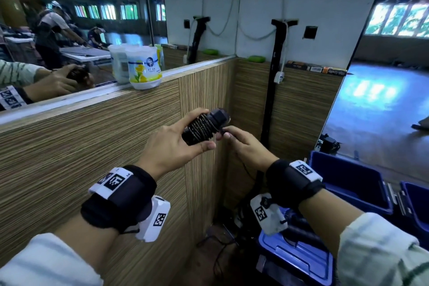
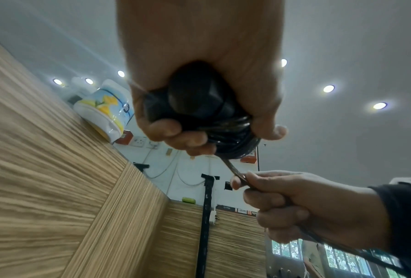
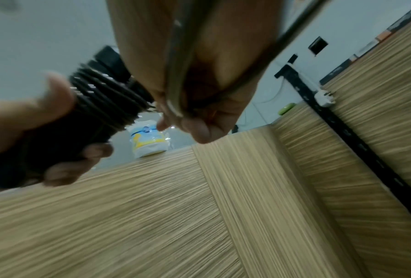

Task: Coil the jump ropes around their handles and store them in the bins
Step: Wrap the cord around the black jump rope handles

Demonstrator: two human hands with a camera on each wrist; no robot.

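Left hand (image 1: 171,144) grip wrapped round black handles (image 1: 204,126), rope coils (image 1: 201,128) wound tight on them, held mid-air before the wood panel wall (image 1: 92,146). Right hand (image 1: 246,146) grip pinches the loose rope end (image 2: 235,170) just beside coils. Blue bins (image 1: 352,183) low at right.
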